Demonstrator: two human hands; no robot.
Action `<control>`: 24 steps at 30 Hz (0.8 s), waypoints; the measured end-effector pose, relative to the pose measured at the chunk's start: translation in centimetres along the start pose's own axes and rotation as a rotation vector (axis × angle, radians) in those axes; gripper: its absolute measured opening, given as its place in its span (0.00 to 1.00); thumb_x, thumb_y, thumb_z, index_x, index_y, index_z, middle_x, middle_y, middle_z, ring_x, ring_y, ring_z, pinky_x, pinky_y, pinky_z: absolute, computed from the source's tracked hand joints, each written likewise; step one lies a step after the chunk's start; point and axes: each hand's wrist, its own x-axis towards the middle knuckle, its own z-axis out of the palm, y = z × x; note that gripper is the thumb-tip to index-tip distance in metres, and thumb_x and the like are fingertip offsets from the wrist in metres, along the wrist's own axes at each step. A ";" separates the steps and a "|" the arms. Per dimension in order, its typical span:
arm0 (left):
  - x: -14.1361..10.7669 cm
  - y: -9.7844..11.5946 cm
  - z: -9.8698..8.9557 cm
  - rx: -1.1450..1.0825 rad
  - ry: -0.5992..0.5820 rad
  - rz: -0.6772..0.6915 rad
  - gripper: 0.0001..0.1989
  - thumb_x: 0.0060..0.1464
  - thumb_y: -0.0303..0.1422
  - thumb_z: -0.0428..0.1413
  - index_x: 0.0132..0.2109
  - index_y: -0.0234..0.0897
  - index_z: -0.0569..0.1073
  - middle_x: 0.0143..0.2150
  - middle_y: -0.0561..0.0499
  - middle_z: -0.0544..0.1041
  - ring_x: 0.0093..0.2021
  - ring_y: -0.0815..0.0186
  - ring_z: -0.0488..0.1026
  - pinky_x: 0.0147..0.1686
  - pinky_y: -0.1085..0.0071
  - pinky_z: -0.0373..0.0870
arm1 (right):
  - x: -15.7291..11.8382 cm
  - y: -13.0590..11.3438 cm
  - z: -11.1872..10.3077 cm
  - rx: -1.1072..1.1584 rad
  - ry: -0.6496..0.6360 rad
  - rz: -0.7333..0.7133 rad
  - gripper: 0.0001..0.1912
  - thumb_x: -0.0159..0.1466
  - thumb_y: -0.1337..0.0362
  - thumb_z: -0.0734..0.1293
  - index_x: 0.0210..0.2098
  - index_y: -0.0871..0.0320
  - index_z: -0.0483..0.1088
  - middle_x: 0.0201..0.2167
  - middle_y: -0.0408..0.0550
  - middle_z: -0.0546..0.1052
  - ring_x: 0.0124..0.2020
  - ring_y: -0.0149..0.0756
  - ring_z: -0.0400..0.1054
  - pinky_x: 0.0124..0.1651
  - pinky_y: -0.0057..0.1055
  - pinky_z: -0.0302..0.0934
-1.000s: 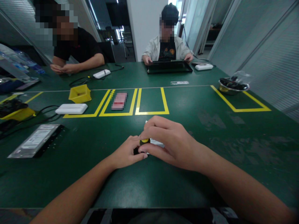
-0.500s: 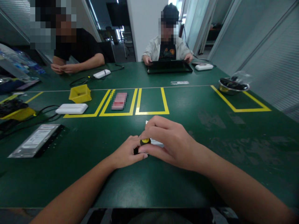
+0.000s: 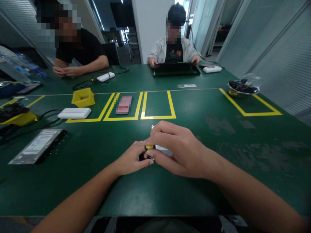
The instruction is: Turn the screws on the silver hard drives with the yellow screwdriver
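Note:
In the middle of the green table, my right hand (image 3: 181, 150) is closed around the black and yellow handle of a screwdriver (image 3: 149, 147), seen nearly end-on from above. Its shaft and tip are hidden. Beneath the fingers lies a mostly covered silver and black hard drive (image 3: 164, 150). My left hand (image 3: 132, 158) presses against the drive's left side, thumb toward me and fingers curled beyond, close to the screwdriver. Farther left rests another hard drive (image 3: 39, 144) with a white label and a black edge strip.
Yellow tape frames (image 3: 158, 117) mark the table; one holds a pink blurred item (image 3: 124, 105). To the left are a yellow bin (image 3: 84, 98), a white power strip (image 3: 74, 113) and cables. A metal bowl (image 3: 243, 90) stands right. Across sit two people, one holding a black panel (image 3: 177, 69).
My right hand has turned slightly on the screwdriver handle, the fingers and thumb shifting and the handle's end tilting a little left. My left hand stays in place.

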 end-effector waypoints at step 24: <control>0.0 -0.1 0.0 0.001 0.004 0.007 0.12 0.56 0.41 0.57 0.42 0.37 0.71 0.44 0.49 0.76 0.46 0.58 0.71 0.47 0.61 0.67 | 0.1 0.0 -0.1 0.000 -0.068 0.054 0.08 0.68 0.67 0.62 0.44 0.63 0.69 0.40 0.51 0.74 0.41 0.36 0.66 0.45 0.33 0.62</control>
